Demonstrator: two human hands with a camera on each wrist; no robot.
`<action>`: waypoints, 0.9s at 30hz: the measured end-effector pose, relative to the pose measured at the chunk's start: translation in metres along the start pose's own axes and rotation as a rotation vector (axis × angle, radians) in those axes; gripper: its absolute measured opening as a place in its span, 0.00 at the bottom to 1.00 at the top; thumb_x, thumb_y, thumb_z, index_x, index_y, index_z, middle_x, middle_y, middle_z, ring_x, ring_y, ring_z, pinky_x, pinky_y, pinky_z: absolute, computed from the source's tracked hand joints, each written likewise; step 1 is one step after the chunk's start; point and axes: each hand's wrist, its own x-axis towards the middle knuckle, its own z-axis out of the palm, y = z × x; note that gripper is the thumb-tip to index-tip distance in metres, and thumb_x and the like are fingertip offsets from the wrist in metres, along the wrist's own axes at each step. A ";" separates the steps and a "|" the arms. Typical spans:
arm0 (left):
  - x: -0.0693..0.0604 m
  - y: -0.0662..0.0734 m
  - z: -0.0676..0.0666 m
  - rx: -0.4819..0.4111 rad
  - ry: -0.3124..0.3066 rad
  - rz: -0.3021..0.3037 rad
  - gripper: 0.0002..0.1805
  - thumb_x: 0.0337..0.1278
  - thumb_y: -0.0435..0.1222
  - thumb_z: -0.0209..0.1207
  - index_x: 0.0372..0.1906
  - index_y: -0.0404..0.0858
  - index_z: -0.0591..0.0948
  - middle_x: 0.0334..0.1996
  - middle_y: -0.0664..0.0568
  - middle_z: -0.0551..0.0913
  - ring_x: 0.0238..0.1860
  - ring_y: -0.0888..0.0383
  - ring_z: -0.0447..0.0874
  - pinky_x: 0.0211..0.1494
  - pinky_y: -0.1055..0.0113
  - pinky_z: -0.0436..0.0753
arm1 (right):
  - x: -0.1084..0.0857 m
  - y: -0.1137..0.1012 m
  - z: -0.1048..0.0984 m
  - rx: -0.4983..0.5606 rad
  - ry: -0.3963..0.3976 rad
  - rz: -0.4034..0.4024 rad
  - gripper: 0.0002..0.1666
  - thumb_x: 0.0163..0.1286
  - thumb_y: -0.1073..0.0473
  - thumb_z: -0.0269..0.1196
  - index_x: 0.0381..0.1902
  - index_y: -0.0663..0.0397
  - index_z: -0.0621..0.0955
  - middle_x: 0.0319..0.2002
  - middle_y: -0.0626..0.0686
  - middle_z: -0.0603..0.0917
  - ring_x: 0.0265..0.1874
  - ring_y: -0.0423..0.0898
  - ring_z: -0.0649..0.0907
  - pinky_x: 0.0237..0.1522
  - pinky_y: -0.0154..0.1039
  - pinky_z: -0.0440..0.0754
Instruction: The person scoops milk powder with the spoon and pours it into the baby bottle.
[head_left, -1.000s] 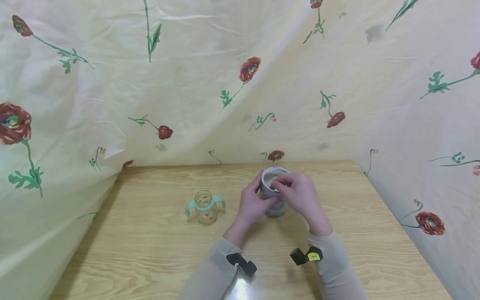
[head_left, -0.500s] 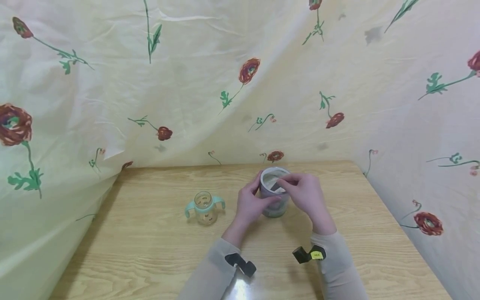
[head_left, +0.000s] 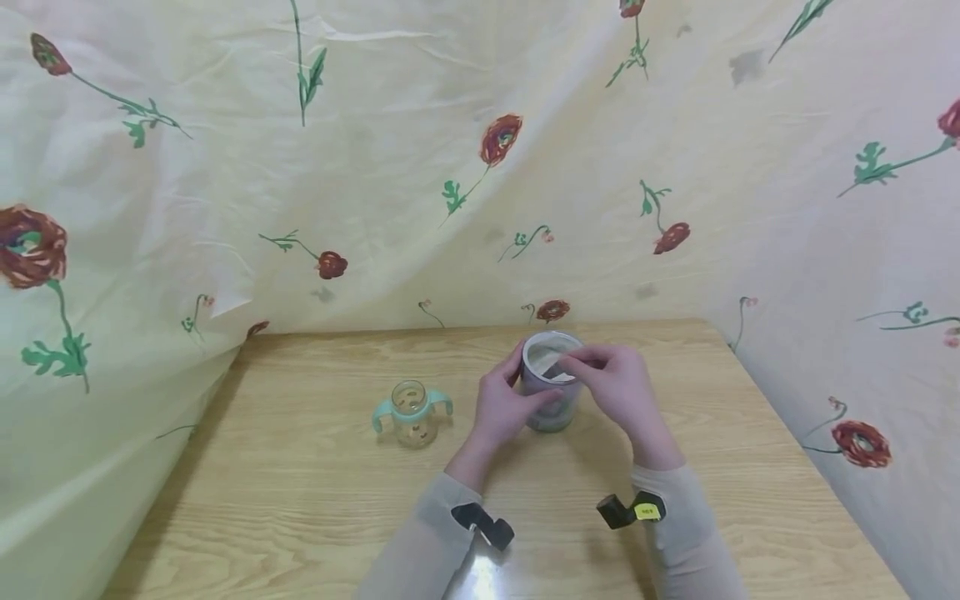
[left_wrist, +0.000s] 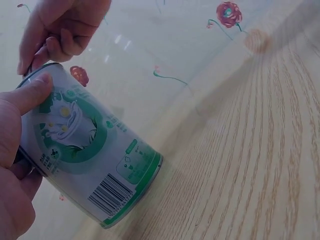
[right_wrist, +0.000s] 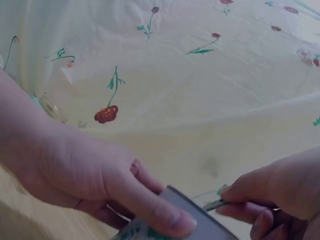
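Note:
An open white-and-green can (head_left: 549, 408) stands on the wooden table, slightly tilted in the left wrist view, where its printed side and barcode (left_wrist: 111, 196) show. My left hand (head_left: 506, 407) grips the can around its upper side, the thumb across the front. At the rim my right hand (head_left: 611, 387) pinches a thin dark handle (right_wrist: 215, 204) between thumb and forefinger; its other end is down inside the can's mouth. Pale contents show within the can. In the left wrist view the right hand (left_wrist: 67, 32) is just above the rim.
A clear bottle (head_left: 414, 423) with two mint-green handles stands left of the can, its top uncovered. Flower-patterned cloth (head_left: 390, 192) hangs behind and at both sides of the wooden table (head_left: 300, 500).
My right hand and forearm have shifted a little to the right, the thin handle still pinched. My left hand keeps its grip on the can, which has hardly moved.

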 end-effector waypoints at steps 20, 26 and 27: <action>-0.003 0.004 0.002 0.010 0.013 -0.059 0.53 0.45 0.39 0.85 0.79 0.43 0.72 0.75 0.52 0.76 0.75 0.51 0.73 0.77 0.57 0.73 | -0.019 0.033 -0.025 0.144 0.077 0.170 0.29 0.74 0.44 0.72 0.58 0.63 0.87 0.51 0.57 0.91 0.45 0.37 0.87 0.47 0.28 0.82; -0.002 0.004 0.002 -0.002 0.010 -0.026 0.52 0.46 0.37 0.85 0.79 0.41 0.72 0.74 0.50 0.76 0.75 0.51 0.73 0.77 0.58 0.73 | -0.020 0.030 -0.031 0.107 0.039 0.170 0.27 0.75 0.45 0.71 0.58 0.62 0.88 0.52 0.59 0.91 0.47 0.39 0.87 0.48 0.28 0.82; -0.002 0.004 0.003 -0.002 0.008 -0.021 0.52 0.46 0.37 0.85 0.79 0.40 0.72 0.74 0.50 0.76 0.74 0.52 0.74 0.77 0.58 0.73 | -0.020 0.029 -0.031 0.112 0.049 0.166 0.26 0.75 0.46 0.72 0.57 0.62 0.89 0.51 0.58 0.91 0.46 0.39 0.87 0.47 0.28 0.82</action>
